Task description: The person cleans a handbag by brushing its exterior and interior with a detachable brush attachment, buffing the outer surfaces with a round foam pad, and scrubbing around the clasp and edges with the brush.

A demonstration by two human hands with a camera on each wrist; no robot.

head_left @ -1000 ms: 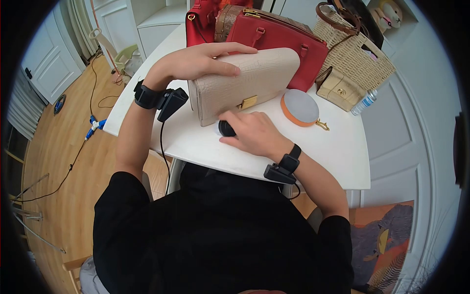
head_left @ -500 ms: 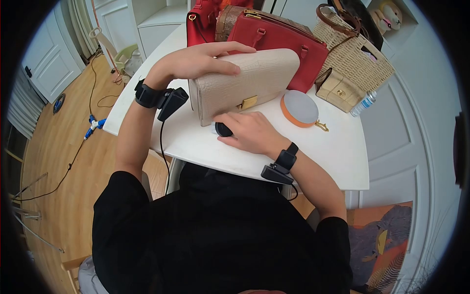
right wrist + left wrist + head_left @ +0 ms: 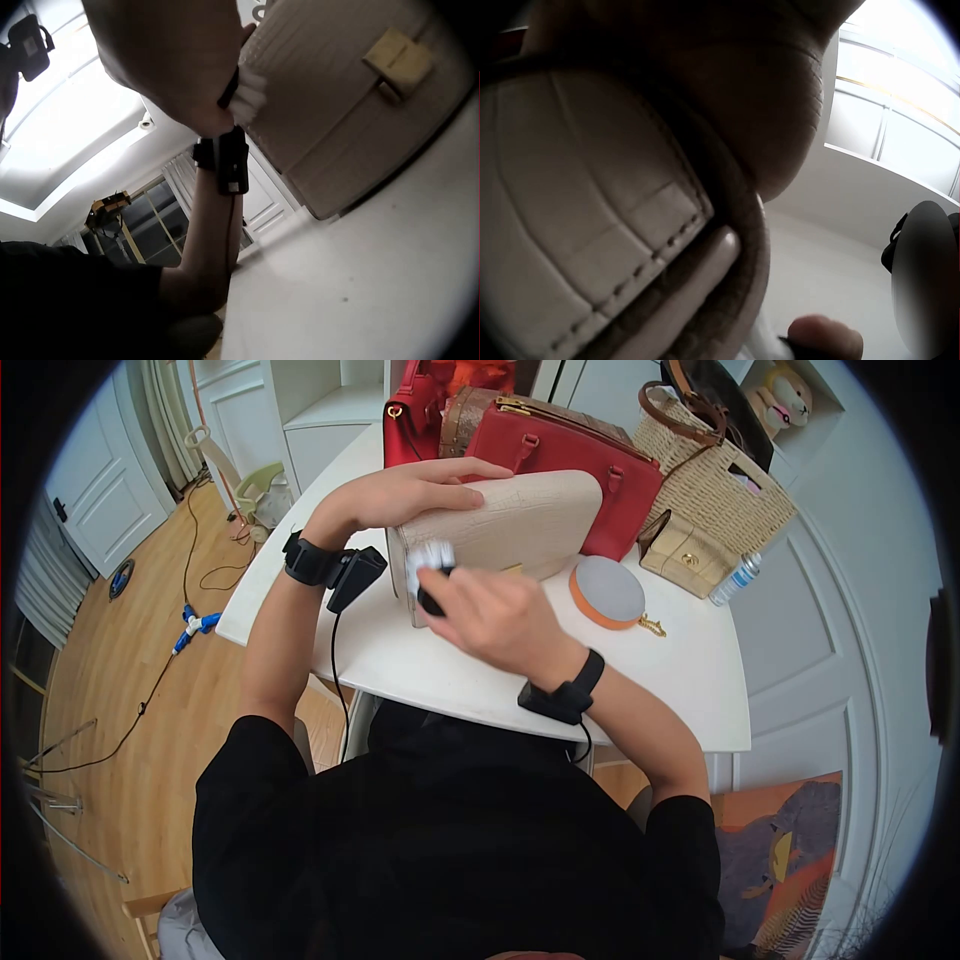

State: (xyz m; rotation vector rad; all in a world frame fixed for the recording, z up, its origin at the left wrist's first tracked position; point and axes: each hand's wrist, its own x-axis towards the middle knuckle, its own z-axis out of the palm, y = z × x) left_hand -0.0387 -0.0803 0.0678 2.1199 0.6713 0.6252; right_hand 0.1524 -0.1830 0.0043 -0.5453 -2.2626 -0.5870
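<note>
A cream, crocodile-textured handbag stands upright on the white table; its gold clasp shows in the right wrist view. My left hand holds the bag at its upper left corner, thumb on the front side and forefinger along the top; the other fingers are hidden. In the left wrist view, the palm lies close against the bag's stitched side. With my right hand I grip a small brush with a black back and white bristles. The blurred bristles overlap the bag's front near its left edge.
Right of the bag lies a round orange tin with a grey top, beside a gold chain. Farther right are a gold purse and a blue-white spray can. Behind stand a red handbag and a woven basket bag.
My right hand has lifted the brush from low by the bag's bottom edge up and left along its front. The left hand keeps its place on the bag.
</note>
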